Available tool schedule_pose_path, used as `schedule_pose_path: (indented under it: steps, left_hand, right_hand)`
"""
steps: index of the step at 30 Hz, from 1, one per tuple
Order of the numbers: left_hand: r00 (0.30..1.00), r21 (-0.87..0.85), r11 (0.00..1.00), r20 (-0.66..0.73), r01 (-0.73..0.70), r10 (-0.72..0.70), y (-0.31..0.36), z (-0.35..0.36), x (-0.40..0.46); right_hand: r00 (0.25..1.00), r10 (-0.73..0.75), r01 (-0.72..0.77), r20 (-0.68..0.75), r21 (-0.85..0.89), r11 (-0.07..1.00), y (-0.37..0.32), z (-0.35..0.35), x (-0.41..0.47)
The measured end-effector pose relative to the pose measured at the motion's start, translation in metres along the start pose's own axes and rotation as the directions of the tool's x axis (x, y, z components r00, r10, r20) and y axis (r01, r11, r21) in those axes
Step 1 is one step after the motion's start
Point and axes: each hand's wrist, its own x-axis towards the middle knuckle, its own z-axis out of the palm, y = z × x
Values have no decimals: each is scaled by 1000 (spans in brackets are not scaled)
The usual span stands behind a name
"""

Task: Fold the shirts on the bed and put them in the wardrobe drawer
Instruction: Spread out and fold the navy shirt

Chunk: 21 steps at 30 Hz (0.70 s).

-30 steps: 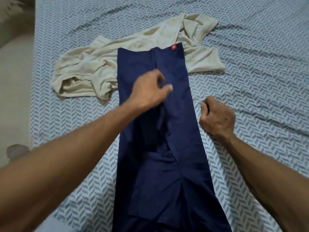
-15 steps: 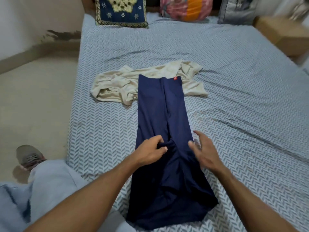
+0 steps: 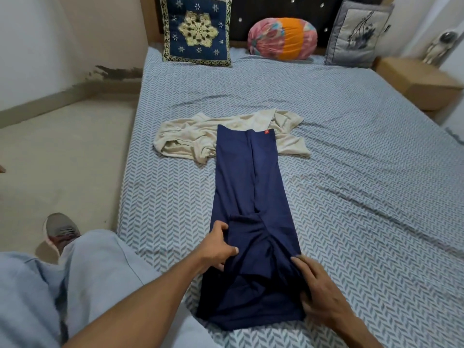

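Under navy shirt, cream shirt part-hidden; left hand, right hand gripping.

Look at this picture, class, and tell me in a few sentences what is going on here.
A person is folding a navy shirt on the bed. The shirt lies in a long narrow strip. The left hand grips its left edge near the close end, and the right hand holds the right edge there. A cream shirt lies crumpled beyond, not yet folded, partly under the navy shirt's far end. No wardrobe is in view.
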Motion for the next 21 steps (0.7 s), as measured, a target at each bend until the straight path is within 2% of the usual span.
schedule_pose_path:
  steps: [2, 5, 8, 12, 16, 19, 21]
  left_hand:
    - [998, -114, 991, -27, -64, 61, -2, 0, -6]
    - [990, -250, 959, -73, -132, 117, -7, -5, -16]
    - [995, -306, 947, -72, -93, 74, -16, -9, -20]
    - [999, -252, 968, -31, 13, -21, -34, -7, -30]
    - [1000, -207, 978, -3, 5, -6, -41, -3, -32]
    - [999, -15, 999, -12, -34, 34, -47, -6, -31]
    - [998, 142, 988, -7, -63, 65, -48, -9, -29]
  right_hand:
    - [996, 44, -44, -74, -5, 999, 0, -2, -3]
    - [989, 4, -7, -150, -21, 1000, -4, -11, -6]
    - [991, 6, -12, -132, -44, 999, -5, -13, -6]
    - [992, 123, -124, -24, -51, 991, -2, -2, -18]
    - [983, 185, -185, 6, -17, 983, 3, 0, -25]
    - [991, 122, -121, 61, -25, 992, 1, -3, -33]
    - [986, 131, -132, 105, 2, 991, -1, -9, -32]
